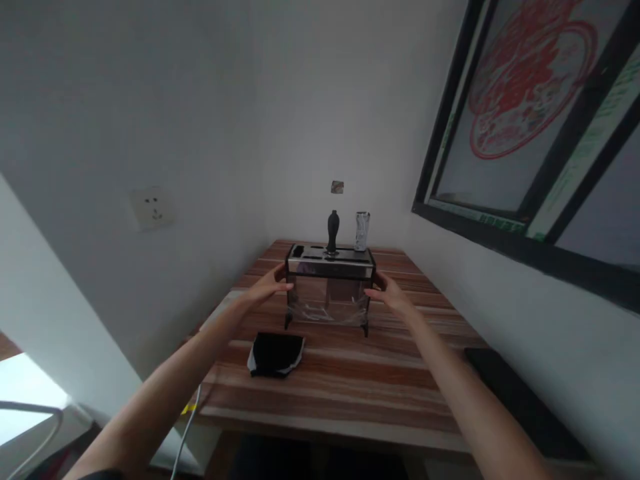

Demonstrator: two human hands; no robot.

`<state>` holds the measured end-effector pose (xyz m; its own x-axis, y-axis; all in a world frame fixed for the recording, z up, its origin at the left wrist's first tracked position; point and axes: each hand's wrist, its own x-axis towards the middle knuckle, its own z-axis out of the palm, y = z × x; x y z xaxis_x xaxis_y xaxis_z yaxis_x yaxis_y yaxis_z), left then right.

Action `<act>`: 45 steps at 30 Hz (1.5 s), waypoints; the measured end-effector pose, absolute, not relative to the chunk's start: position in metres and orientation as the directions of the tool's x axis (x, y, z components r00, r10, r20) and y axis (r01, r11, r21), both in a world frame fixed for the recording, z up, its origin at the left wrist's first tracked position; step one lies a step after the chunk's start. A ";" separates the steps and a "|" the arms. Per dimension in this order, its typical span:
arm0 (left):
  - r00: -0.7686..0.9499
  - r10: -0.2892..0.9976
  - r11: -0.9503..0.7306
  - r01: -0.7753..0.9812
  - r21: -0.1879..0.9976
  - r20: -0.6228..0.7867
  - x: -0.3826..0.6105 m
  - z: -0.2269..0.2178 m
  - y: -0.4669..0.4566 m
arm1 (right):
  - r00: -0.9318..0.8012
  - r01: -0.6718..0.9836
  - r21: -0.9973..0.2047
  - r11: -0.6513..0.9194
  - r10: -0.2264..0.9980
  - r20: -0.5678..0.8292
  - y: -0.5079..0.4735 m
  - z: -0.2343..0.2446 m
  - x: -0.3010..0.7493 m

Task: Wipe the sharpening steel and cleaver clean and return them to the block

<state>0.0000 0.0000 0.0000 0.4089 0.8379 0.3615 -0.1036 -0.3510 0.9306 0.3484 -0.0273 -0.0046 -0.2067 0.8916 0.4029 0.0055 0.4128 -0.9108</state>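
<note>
Clear-fronted box, one — on table, 12 o'clock | left hand at its 9, right hand at its 3, fingers grasping its sides | done, seemingly: stood upright, black handle mounted; outstanding: hold not yet released

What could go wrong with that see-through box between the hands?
The shiny upright thing on top might topple if the left hand and right hand tilt the see-through box. If the box slides toward the person, it could also bump the black item lying in front.
</note>
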 end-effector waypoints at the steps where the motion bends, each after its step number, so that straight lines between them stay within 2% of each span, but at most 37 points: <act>1: 0.414 0.834 -0.352 -0.112 0.929 0.365 0.007 -0.001 -0.001 | -0.196 0.011 -0.913 0.408 0.896 0.399 -0.029 -0.005 0.355; 16: 0.459 0.797 -0.364 -0.155 0.919 0.393 0.058 -0.016 0.001 | -0.111 0.024 -0.938 0.345 0.934 0.340 -0.051 -0.018 0.405; 36: 0.461 0.811 -0.369 -0.075 0.926 0.360 0.044 -0.014 -0.019 | -0.172 0.006 -0.932 0.363 0.918 0.356 -0.057 -0.022 0.397; 45: 0.511 0.780 -0.396 -0.044 0.917 0.361 0.039 -0.016 -0.024 | -0.181 0.060 -0.928 0.368 0.918 0.353 -0.062 -0.019 0.394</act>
<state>0.0390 -0.0241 -0.0160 0.5114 0.7799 0.3609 -0.0437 -0.3958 0.9173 0.3942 -0.0619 -0.0193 -0.1813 0.9180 0.3527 0.0604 0.3684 -0.9277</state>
